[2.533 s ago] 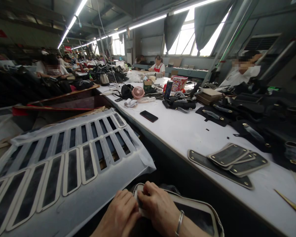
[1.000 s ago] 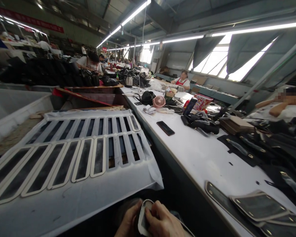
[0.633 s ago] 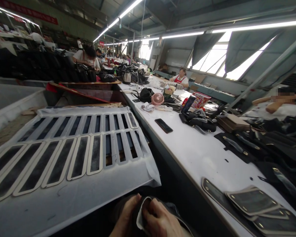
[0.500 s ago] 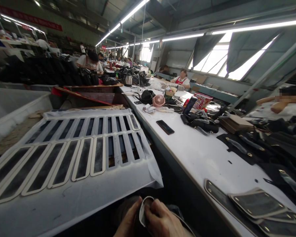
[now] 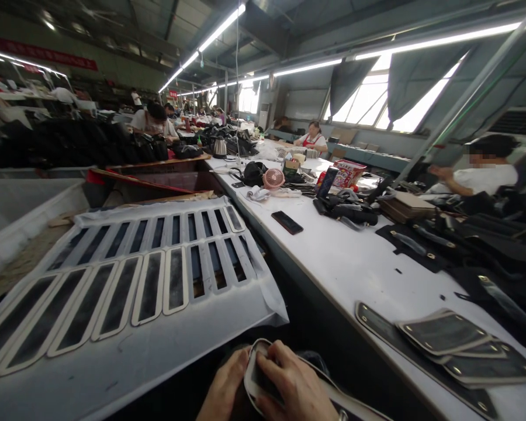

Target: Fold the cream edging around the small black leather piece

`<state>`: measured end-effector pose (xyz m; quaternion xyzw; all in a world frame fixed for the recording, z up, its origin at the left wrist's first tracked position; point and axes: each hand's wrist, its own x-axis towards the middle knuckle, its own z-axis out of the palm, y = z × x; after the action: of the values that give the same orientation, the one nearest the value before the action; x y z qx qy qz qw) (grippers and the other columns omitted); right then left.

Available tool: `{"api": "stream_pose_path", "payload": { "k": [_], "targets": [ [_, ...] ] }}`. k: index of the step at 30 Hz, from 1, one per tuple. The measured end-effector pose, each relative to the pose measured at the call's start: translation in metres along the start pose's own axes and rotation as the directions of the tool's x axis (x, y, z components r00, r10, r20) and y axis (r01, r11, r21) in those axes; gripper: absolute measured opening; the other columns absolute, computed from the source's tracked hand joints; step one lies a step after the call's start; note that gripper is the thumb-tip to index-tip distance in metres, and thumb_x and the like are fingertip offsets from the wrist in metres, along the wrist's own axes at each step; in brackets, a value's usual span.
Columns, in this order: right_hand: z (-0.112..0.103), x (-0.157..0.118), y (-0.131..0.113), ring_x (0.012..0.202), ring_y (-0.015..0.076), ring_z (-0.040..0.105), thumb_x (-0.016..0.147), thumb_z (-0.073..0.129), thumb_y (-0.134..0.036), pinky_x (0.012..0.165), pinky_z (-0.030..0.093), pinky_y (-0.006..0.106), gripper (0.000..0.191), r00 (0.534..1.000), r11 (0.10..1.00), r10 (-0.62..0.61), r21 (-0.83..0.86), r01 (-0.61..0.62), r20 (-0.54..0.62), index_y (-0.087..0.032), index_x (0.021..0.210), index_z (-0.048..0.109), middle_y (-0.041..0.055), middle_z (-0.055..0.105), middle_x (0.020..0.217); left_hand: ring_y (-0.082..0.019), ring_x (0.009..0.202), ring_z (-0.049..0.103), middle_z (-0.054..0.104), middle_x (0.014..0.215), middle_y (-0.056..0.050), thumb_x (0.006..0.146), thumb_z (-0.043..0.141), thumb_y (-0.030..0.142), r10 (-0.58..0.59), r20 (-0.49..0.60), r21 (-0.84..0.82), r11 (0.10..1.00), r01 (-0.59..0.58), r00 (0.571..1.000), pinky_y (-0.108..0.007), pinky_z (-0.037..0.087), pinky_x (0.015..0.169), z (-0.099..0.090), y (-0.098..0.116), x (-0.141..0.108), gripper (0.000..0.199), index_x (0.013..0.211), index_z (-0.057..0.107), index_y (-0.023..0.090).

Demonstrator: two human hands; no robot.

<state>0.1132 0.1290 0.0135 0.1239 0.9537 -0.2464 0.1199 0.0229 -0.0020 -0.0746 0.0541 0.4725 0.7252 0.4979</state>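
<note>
Low in the middle of the view, both hands are on a dark panel with a pale rim (image 5: 252,383), part of a bag by its look. My left hand (image 5: 224,386) grips its left edge, thumb side up. The fingers of my right hand (image 5: 294,383) are bent over its face and press on it. A pale-edged strip runs from under the right hand toward the bottom right; the hands hide how it joins. Left of them, a white sheet (image 5: 158,362) carries several pale-rimmed dark panels (image 5: 149,289) in a row, beside cut-out slots.
On the white table (image 5: 328,280) at the right lie a phone (image 5: 287,222), stacked panels with metal eyelets (image 5: 447,333) and black bag pieces (image 5: 412,240). A pink fan (image 5: 273,179) stands farther back. Co-workers (image 5: 477,169) sit beyond the table. A dark gap separates sheet and table.
The panel in my hands has turned, so more of its dark face and the strip at the right show. My right fingers have shifted over it. The camera view has moved slightly.
</note>
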Motion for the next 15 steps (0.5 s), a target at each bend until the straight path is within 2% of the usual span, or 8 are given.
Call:
{"api": "stream_pose_path", "payload": {
  "k": [2,6,9,12,15],
  "targets": [
    [0.003,-0.001,-0.001,0.101,0.0263,0.060,0.071,0.065,-0.021,0.089,0.049,0.036,0.046,0.998,0.999,-0.002,0.033,0.004,-0.057,-0.024,0.117,0.064,0.0088,0.062,0.112,-0.031,0.124,0.054,0.070,0.118,-0.009,0.079,0.061,0.067,-0.007,-0.034,0.020,1.000,0.007,0.999,-0.041,0.044,0.100,-0.007,0.005,-0.005,0.058,0.112,0.070,0.020],
    [0.011,-0.002,0.001,0.101,0.0265,0.059,0.069,0.062,-0.019,0.089,0.047,0.038,0.045,0.987,0.995,0.000,0.095,0.016,-0.159,-0.021,0.114,0.062,0.0081,0.063,0.109,-0.031,0.120,0.057,0.073,0.109,-0.009,0.077,0.066,0.064,-0.171,-0.081,-0.108,0.981,0.162,0.982,-0.036,0.050,0.087,-0.014,0.001,-0.004,0.052,0.104,0.072,0.019],
    [0.019,0.000,0.005,0.102,0.0276,0.058,0.066,0.059,-0.017,0.091,0.046,0.040,0.047,0.980,0.994,0.005,0.105,0.016,-0.197,-0.019,0.113,0.060,0.0093,0.063,0.109,-0.034,0.119,0.059,0.074,0.106,-0.010,0.076,0.071,0.056,-0.249,0.037,-0.301,0.921,0.249,0.968,-0.041,0.049,0.094,-0.007,-0.012,0.006,0.045,0.101,0.074,0.018],
    [0.027,0.004,0.011,0.103,0.0283,0.058,0.065,0.059,-0.016,0.091,0.046,0.041,0.051,0.980,0.993,0.001,0.118,0.023,-0.198,-0.019,0.116,0.059,0.0092,0.063,0.110,-0.038,0.124,0.055,0.073,0.109,-0.014,0.073,0.072,0.059,-0.238,0.137,-0.394,0.878,0.273,0.962,-0.047,0.046,0.103,0.004,-0.023,0.017,0.051,0.098,0.075,0.015],
    [0.030,0.007,0.016,0.106,0.0291,0.057,0.064,0.062,-0.016,0.091,0.046,0.040,0.054,0.985,0.991,0.004,0.132,0.019,-0.173,-0.019,0.118,0.058,0.0092,0.063,0.113,-0.039,0.129,0.051,0.072,0.111,-0.015,0.069,0.076,0.059,-0.197,0.212,-0.439,0.856,0.273,0.957,-0.052,0.041,0.109,0.005,-0.027,0.023,0.053,0.096,0.076,0.014]
  ]
}}
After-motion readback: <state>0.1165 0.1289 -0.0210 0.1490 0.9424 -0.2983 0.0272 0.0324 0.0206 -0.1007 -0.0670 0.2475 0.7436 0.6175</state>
